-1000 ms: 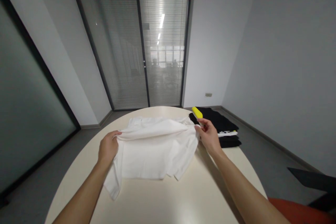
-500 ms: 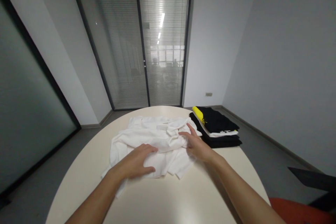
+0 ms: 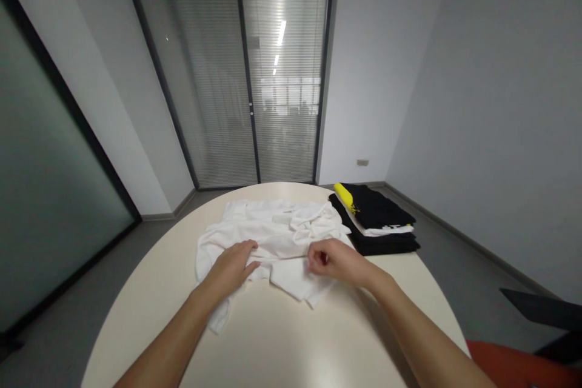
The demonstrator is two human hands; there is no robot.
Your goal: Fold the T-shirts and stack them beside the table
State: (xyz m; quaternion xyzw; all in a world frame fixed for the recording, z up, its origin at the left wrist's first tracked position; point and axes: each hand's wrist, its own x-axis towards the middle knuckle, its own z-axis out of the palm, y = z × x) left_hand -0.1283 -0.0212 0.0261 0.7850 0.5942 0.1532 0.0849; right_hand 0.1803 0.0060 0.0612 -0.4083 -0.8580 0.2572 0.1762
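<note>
A rumpled white shirt (image 3: pixel 268 236) lies across the far half of the table, one sleeve-like end trailing toward me at the left. On its near left part rests my left hand (image 3: pixel 231 267), thumb and fingers apart, with cloth under the fingertips. My right hand (image 3: pixel 339 262) is at the near right part, with thumb and curled fingers pinched together on the shirt's fabric. The exact bit of cloth inside that pinch is hidden by the fingers. Between the hands a flap of the shirt hangs flat on the tabletop.
A stack of folded clothes (image 3: pixel 377 212), black with white and yellow parts, sits at the right rim of the round table (image 3: pixel 291 345). A red chair seat (image 3: pixel 513 364) is at the lower right. Glass doors with blinds (image 3: pixel 227 85) stand beyond.
My right hand has come down and nearer from the bunched cloth, its spread fingers closing into a pinch. My left hand moved slightly left and away, and the shirt's near left edge drew back.
</note>
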